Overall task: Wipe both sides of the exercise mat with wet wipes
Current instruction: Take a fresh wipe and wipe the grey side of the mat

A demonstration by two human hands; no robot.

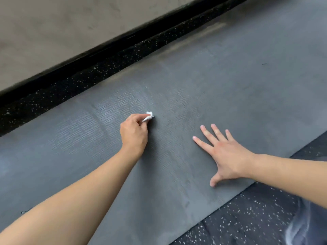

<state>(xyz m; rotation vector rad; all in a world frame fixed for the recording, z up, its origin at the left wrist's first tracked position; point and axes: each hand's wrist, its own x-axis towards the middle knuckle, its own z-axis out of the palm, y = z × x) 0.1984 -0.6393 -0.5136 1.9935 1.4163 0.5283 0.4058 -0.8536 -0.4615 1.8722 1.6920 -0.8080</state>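
mat (221, 96): flat on floor (247, 218), near wall (53, 32)
left hand (134, 134): fingers curled, pinching wipe (149, 116) on mat
right hand (224, 154): fingers straight, spread, pressing mat
risk: small wad likely leaves unwiped strips; mat may creep if right hand lifts

Black speckled floor (247, 218) carries the flat grey exercise mat (221, 89).

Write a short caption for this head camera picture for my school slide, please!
Left hand scrubs the grey exercise mat with a wet wipe while the right hand presses it flat.
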